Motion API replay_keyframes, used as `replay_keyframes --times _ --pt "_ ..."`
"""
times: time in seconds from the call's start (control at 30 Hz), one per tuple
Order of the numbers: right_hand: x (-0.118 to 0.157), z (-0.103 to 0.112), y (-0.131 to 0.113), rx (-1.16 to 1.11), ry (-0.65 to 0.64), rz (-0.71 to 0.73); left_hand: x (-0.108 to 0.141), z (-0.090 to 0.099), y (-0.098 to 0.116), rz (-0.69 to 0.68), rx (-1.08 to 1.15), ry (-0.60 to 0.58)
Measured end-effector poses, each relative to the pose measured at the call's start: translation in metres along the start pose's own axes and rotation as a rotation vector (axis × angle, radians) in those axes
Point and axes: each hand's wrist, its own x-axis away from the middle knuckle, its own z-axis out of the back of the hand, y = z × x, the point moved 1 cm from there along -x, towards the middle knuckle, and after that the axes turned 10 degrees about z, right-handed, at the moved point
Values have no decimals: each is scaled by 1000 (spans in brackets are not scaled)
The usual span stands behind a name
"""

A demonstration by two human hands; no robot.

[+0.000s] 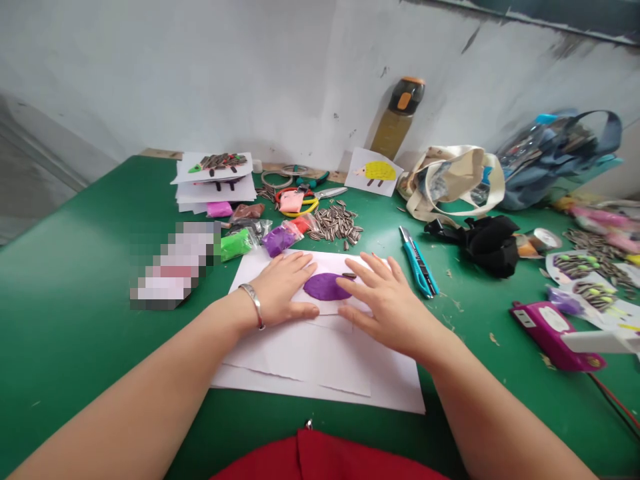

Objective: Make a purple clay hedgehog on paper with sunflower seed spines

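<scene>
A flat purple clay oval lies on a small white sheet, on top of larger white papers. My left hand, with a silver bracelet at the wrist, rests flat at the oval's left, fingers spread over the paper. From the right, my right hand lies with spread fingers, a fingertip touching the oval's right end. One dark seed shows at the oval's upper right edge, close to the right fingers. Neither hand grips anything.
Behind the papers are packed clay in green and purple, a sunflower seed pile and scissors. A teal cutter, black cloth item, cloth bag, bottle and magenta device are rightward.
</scene>
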Motion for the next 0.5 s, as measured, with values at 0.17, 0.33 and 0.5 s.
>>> replay_keyframes --times 0.17,0.33,0.5 --pt "1 3 16 -113 142 -40 0 0 0 -5 5 -26" --pt "-5 6 -1 -167 -12 46 0 1 2 17 14 -24" --pt "-8 6 -6 -127 -56 22 1 0 1 -2 47 -20"
